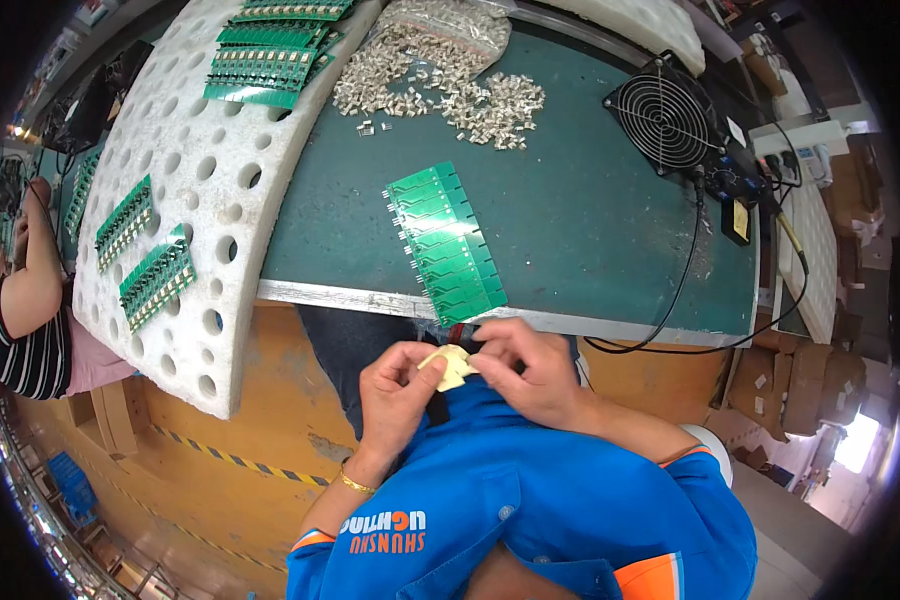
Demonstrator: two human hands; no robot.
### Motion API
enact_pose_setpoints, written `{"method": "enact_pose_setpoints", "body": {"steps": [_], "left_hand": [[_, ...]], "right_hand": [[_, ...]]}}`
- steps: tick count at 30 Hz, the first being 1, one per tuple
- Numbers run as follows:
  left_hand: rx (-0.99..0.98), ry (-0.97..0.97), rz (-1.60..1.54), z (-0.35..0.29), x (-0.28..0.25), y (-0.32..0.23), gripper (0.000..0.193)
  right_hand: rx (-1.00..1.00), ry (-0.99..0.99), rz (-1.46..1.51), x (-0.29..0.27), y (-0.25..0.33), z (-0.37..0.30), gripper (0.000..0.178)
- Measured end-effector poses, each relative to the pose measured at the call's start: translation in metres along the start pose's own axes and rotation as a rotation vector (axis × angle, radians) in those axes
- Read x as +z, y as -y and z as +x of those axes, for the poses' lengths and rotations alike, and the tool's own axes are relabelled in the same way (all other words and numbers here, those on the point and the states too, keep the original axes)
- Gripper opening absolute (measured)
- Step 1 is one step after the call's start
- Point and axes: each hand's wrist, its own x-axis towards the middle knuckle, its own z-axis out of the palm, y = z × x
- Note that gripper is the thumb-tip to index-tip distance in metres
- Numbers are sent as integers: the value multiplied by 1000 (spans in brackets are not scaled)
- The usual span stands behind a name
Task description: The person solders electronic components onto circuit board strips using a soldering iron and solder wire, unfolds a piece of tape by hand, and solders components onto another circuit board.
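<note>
Centrally in the head view, a pale yellow scrap [456,371] is pinched by the left hand [392,392] beside the table [590,200]; whether it is gripped by the right hand's [535,372] curled fingers cannot be told. Upon the table, a green board [448,243] is laid.

Both hands are on the near side of the green circuit panel [448,245], fingertips facing. The left hand [395,392], left of its near end, pinches thumb against forefinger; the right hand [538,372], right of that end, curls its fingers. Both forearms slant outward, away from the panel.
</note>
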Motion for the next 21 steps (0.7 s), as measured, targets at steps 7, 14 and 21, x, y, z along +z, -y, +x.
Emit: {"method": "enact_pose_setpoints", "body": {"steps": [7, 14, 21], "left_hand": [[-145, -9, -41, 13, -6, -11, 8], [-90, 70, 152, 19, -9, -13, 9], [-16, 20, 75, 19, -4, -4, 10]], "right_hand": [[-221, -210, -395, -20, 5, 23, 26], [-126, -179, -585, -29, 13, 54, 26], [-8, -132, -527, -31, 11, 61, 18]]}}
